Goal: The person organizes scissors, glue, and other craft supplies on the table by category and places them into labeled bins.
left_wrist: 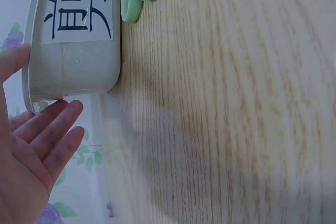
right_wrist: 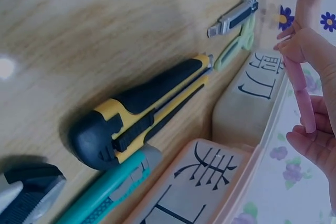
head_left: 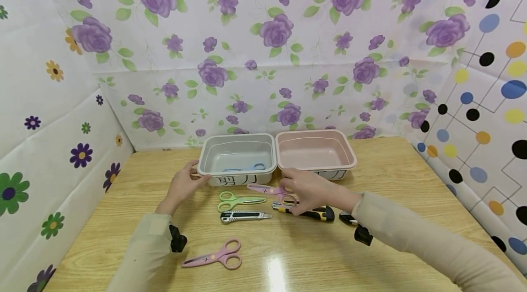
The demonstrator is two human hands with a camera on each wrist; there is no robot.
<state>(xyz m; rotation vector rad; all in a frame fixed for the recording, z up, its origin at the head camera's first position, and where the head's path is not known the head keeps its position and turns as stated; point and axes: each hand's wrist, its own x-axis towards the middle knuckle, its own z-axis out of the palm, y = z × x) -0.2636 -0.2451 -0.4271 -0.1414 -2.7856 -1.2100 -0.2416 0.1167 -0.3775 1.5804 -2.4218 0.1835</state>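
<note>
My right hand (head_left: pixel 309 190) pinches pink scissors (head_left: pixel 263 189) by the handles, above the table just in front of the bins. Their blades point left. My left hand (head_left: pixel 183 187) holds the left front corner of a grey bin (head_left: pixel 243 178), thumb at the rim and fingers against its end wall. Blue scissors (head_left: pixel 247 167) lie inside that bin. In front of it rest green scissors (head_left: pixel 243 200) and a silver-black utility knife (head_left: pixel 244 216). Below my right hand lies a yellow-black utility knife (head_left: pixel 321 213). Other pink scissors (head_left: pixel 214 255) lie near the table's front.
A pink bin (head_left: pixel 314 171) stands against the grey one's right side; both carry black-character labels. A teal utility knife (right_wrist: pixel 107 195) lies beside the yellow-black one in the right wrist view. A black-and-white tool (head_left: pixel 347 219) lies partly behind my right wrist. Patterned cloth walls enclose the table.
</note>
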